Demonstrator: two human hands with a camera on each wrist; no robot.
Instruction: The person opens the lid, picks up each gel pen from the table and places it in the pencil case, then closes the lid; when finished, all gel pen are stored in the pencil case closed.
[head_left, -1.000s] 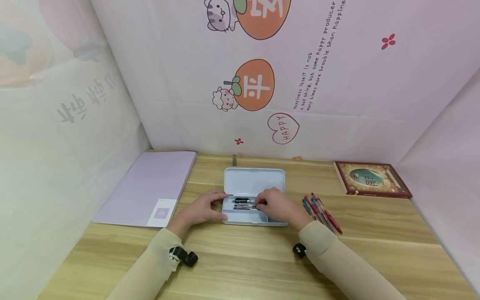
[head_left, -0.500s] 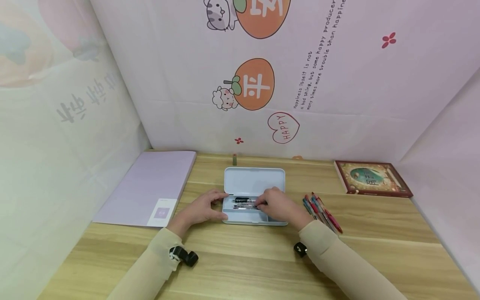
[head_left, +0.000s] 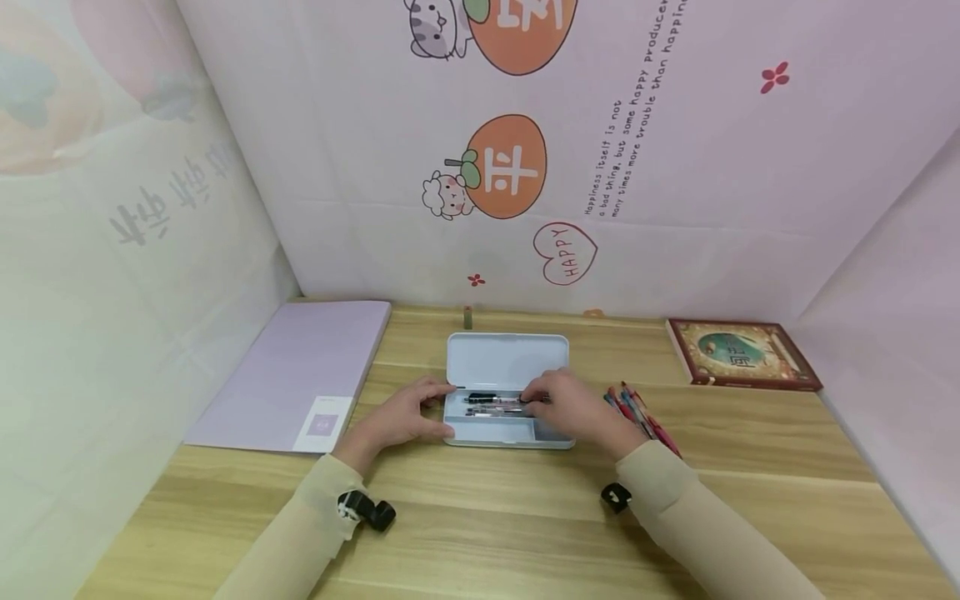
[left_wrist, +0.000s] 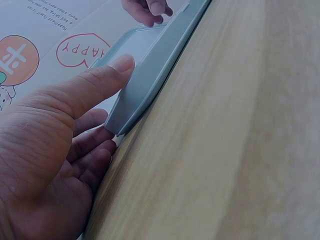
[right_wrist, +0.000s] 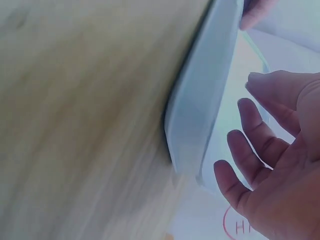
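A pale blue pencil case lies with its lid raised, several pens in its long rear compartment. At its left end my left hand holds the case, thumb by the front corner and fingers by the back. The left wrist view has that thumb against the case wall. Over the right part of the case is my right hand, fingertips right at the pens' ends. In the right wrist view its fingers are loosely bent and spread beside the case, with nothing between them.
Several red and blue pens lie right of the case, partly behind the right forearm. A purple folder is at the left, a book at the back right. A small green item stands behind the case.
My right hand has loosened from the pens and shifted slightly right, showing more of the pens in the case. The left hand keeps its place on the case.
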